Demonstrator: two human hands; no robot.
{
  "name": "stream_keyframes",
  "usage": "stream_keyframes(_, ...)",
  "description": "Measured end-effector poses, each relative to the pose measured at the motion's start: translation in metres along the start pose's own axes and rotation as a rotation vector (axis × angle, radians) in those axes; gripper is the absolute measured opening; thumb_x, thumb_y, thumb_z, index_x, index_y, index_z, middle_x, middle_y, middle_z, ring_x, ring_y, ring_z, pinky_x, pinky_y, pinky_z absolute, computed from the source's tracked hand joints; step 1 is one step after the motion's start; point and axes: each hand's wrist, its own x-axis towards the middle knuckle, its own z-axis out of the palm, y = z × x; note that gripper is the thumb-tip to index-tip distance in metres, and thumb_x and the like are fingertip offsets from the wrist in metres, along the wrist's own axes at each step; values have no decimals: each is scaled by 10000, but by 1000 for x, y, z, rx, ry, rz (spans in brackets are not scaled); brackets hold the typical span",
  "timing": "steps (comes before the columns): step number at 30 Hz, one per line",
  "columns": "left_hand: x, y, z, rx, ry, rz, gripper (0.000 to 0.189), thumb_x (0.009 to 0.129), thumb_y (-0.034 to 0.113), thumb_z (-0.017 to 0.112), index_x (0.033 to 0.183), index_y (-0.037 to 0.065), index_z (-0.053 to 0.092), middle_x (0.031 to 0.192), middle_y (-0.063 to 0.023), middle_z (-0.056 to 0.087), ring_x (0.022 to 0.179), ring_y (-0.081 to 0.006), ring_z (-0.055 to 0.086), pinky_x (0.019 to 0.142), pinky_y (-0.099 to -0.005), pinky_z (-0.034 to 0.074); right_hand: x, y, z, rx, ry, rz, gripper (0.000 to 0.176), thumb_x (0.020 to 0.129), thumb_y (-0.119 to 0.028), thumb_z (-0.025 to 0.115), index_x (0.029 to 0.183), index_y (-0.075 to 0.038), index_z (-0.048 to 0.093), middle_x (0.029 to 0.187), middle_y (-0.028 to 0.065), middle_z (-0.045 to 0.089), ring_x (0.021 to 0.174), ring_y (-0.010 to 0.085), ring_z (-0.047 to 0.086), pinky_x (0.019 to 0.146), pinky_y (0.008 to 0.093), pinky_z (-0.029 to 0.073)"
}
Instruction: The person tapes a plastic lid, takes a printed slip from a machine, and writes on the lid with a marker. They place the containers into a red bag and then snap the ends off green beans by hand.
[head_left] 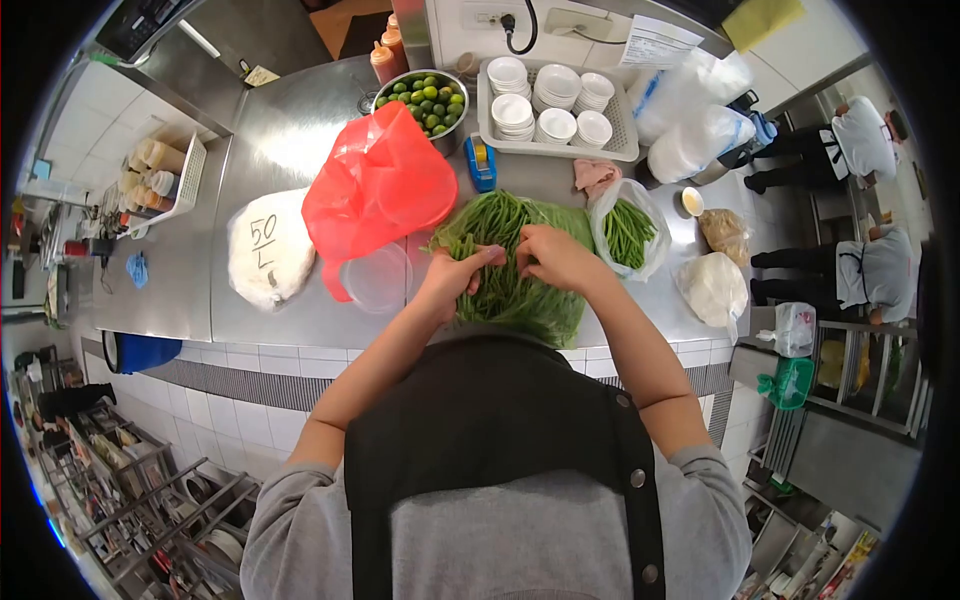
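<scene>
A large heap of green beans (pixel 500 222) lies in an open clear plastic bag (pixel 562 318) on the steel counter, right in front of my body. Over the left part of the heap, my left hand (pixel 458 278) is closed on some beans, its thumb pointing across toward the other hand. My right hand (pixel 556 256) is closed too, fingertips pinched at the beans; exactly what sits between them is partly hidden. A smaller clear bag holds more green beans (pixel 628 234) just right of the heap. Left of my left hand are a red plastic bag (pixel 385 185) and a clear round container (pixel 378 278).
Behind the heap stand a blue tape dispenser (pixel 481 165), a metal bowl of limes (pixel 425 100) and a tray (pixel 605 152) of stacked white cups. A white bag marked 50 (pixel 268 250) lies left. Bagged goods (pixel 714 288) sit right. Two people stand at far right.
</scene>
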Motion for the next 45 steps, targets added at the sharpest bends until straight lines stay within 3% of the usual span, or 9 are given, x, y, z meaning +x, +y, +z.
stream_keyframes(5, 4, -14, 6, 368, 5, 126, 212, 860, 246, 803, 1005, 92, 794, 795, 29, 704, 544, -38, 499, 470, -226, 410, 0, -9, -11, 147, 89, -104, 81, 786, -73, 720, 829, -54, 654, 888, 131, 585, 878, 347, 601, 754, 442, 481)
stream_keyframes(7, 1, -14, 11, 399, 5, 313, 221, 828, 201, 826, 986, 50, 794, 814, -12, 741, 648, -63, 590, 588, -291, 505, 0, -26, -21, 193, 157, -100, 86, 800, -71, 708, 829, -39, 634, 858, 139, 581, 854, 361, 591, 741, 440, 474)
stream_keyframes(11, 10, -9, 20, 264, 56, 554, 155, 862, 131, 803, 980, 33, 776, 795, 10, 711, 631, -38, 549, 577, -240, 471, 2, -44, -31, 224, 366, -62, 80, 837, -67, 685, 853, -13, 629, 813, 122, 599, 770, 290, 600, 702, 385, 471)
stream_keyframes(15, -1, 20, 20, 243, 17, 581, 136, 896, 70, 755, 1002, -16, 755, 866, -24, 747, 738, -43, 621, 672, -242, 515, 4, -26, -32, 812, 319, 132, 64, 919, -99, 690, 912, -39, 669, 820, -13, 650, 727, 61, 557, 664, 247, 436)
stream_keyframes(18, 1, 20, 21, 133, -6, 618, 132, 915, 78, 737, 1003, -18, 753, 882, -29, 751, 665, -33, 593, 610, -228, 484, 6, -14, -25, 1274, 322, 155, 46, 917, -86, 685, 924, -43, 670, 829, -11, 654, 722, 57, 550, 664, 241, 437)
stream_keyframes(22, -9, 39, 14, -37, 122, 384, 136, 937, 112, 722, 1009, 0, 749, 871, -32, 747, 547, -16, 502, 506, -201, 389, 1, 3, 5, 894, 302, 167, 65, 914, -69, 674, 961, -23, 678, 841, 4, 683, 795, 82, 623, 746, 225, 487)
stream_keyframes(32, -6, 52, -7, -324, 293, 456, 250, 947, 174, 727, 1100, -18, 681, 759, -18, 650, 513, -42, 443, 480, -220, 351, 2, -44, 7, 1179, 152, 95, 326, 1058, -256, 508, 1244, -32, 654, 907, 18, 704, 886, 84, 623, 785, 251, 496)
stream_keyframes(40, -9, 62, -13, -252, 269, 462, 228, 941, 167, 737, 1065, -14, 675, 762, -17, 637, 512, -41, 457, 471, -219, 358, 5, -85, 3, 1030, 671, 148, 139, 964, -95, 660, 1056, 8, 672, 822, 7, 643, 744, 85, 573, 686, 240, 470)
stream_keyframes(45, -9, 59, -6, -316, 310, 541, 209, 944, 157, 732, 1061, -9, 681, 882, -62, 727, 541, -24, 490, 478, -202, 375, 9, -64, 13, 842, 685, 144, 107, 932, -72, 682, 998, 12, 672, 805, 30, 626, 703, 97, 546, 645, 254, 444)
